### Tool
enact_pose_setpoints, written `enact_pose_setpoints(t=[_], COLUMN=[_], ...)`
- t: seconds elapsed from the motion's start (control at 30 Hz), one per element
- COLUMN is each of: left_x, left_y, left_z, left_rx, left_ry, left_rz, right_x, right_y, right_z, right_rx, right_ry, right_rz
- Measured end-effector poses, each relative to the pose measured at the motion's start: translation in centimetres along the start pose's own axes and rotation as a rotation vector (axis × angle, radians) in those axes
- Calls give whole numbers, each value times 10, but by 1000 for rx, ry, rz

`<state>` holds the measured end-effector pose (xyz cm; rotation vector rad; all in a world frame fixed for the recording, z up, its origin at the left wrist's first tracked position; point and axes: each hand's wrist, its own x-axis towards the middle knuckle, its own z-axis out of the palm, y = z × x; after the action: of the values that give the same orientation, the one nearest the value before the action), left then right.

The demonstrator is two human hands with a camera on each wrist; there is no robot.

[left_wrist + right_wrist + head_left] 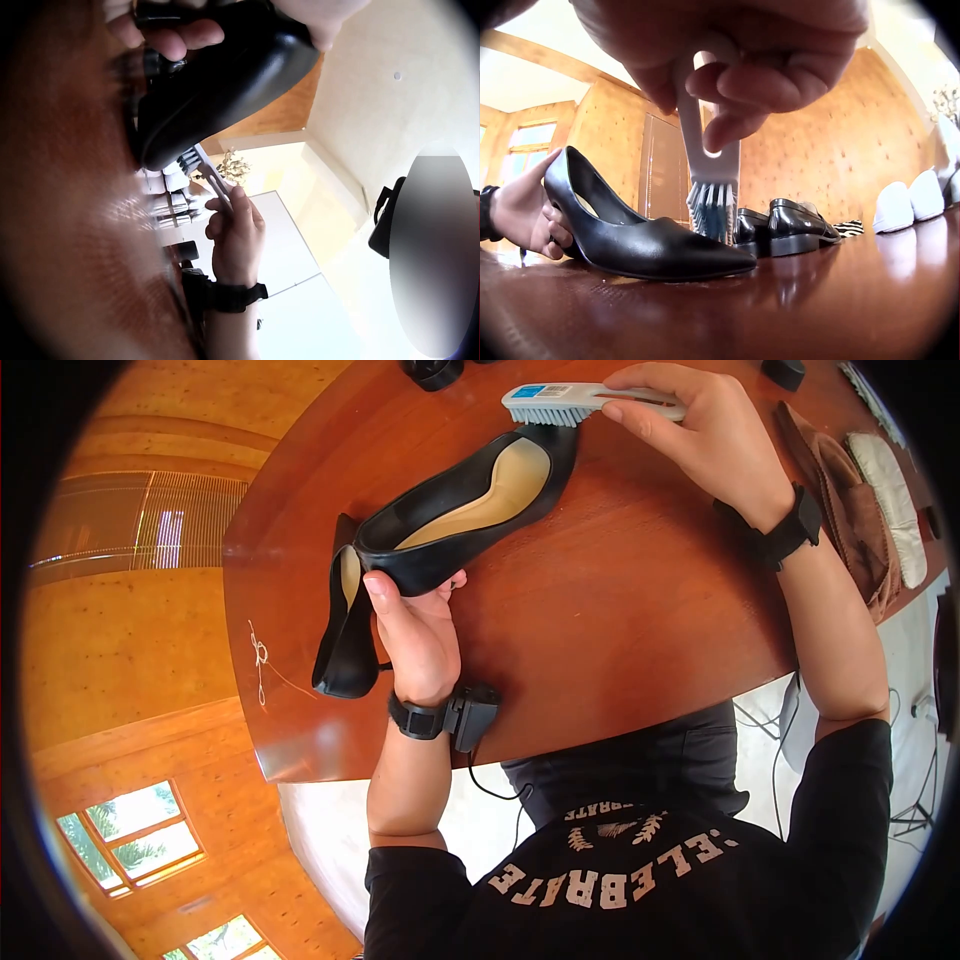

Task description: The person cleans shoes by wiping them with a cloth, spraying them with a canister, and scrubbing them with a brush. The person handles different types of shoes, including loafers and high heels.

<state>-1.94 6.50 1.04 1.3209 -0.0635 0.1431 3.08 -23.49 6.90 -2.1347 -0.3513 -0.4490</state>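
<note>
A black high-heeled pump (562,460) with a beige insole is held at its heel end by my left hand (420,645), thumb on the near side and fingers around the back. Its pointed toe (697,259) lies close over the table in the right wrist view. My right hand (700,430) grips a white brush (545,396) by its slotted handle. The bristles (712,210), pale and blue, are right at the toe, pointing down. Beside my left hand stands the matching pump (345,660), partly covered by the held one in the head view.
Black loafers (799,225) and white shoes (911,201) stand farther along the glossy wooden table (640,590). A brown cloth (830,490) and a white pad (888,500) lie at the right. Thin string (262,650) lies near the left edge.
</note>
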Motion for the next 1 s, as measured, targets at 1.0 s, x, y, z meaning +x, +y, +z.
enact_pose_setpoints(t=[1.0], left_x=[-4], left_y=[33], left_z=[5], left_rx=[791], left_ry=[-478], left_rz=[442], right_x=[4], right_y=[26], right_z=[5], right_rx=[668], right_ry=[50], right_rz=[107])
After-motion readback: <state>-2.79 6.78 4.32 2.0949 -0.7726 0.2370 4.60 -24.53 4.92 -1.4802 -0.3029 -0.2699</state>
